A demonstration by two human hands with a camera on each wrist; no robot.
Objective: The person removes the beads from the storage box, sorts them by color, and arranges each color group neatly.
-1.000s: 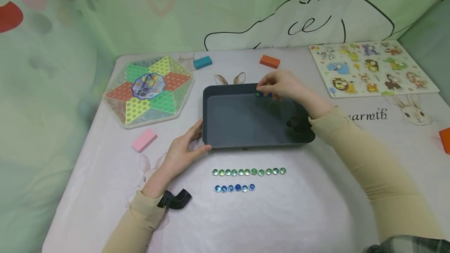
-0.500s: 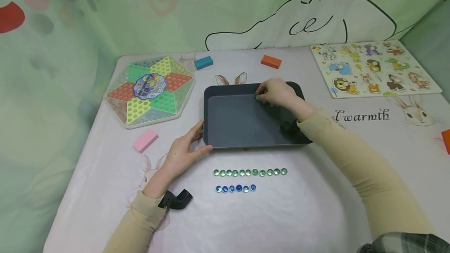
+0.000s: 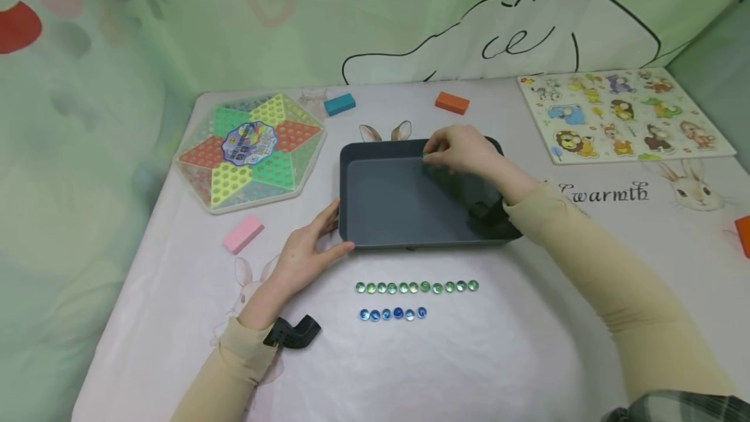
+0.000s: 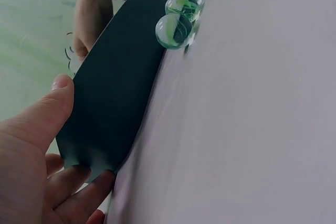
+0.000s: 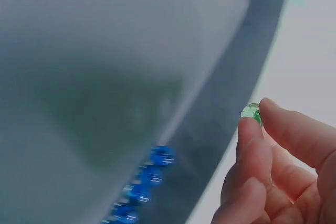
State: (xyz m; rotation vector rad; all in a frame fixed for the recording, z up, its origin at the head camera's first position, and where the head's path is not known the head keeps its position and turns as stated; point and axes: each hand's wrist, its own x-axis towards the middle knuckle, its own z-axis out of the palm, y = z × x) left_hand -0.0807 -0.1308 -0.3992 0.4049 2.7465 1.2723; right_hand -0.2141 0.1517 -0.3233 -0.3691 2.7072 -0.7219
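Note:
My right hand (image 3: pixel 465 148) pinches a green glass marble (image 5: pixel 251 113) between thumb and fingertips, over the far wall of a dark grey baking tray (image 3: pixel 387 200). Inside the tray, along that wall, several blue marbles (image 5: pixel 139 192) sit in a row; in the head view the hand hides them. My left hand (image 3: pixel 301 253) holds the tray's near left corner, thumb at the front rim and fingers against the left side. On the table before the tray lie a row of green marbles (image 3: pixel 413 287) and, closer to me, a shorter row of blue marbles (image 3: pixel 398 313).
A hexagonal Chinese checkers board (image 3: pixel 252 155) lies to the left, beside a pink block (image 3: pixel 243 234). Behind the tray are a blue block (image 3: pixel 340 104) and an orange block (image 3: pixel 452 103). An animal puzzle board (image 3: pixel 624 116) lies at the back right; another orange block (image 3: pixel 744 235) sits at the right edge.
My right hand dips into the tray by its far wall, then rises slightly, a green marble in its fingertips. The left hand stays at the tray's corner, and both marble rows remain in place.

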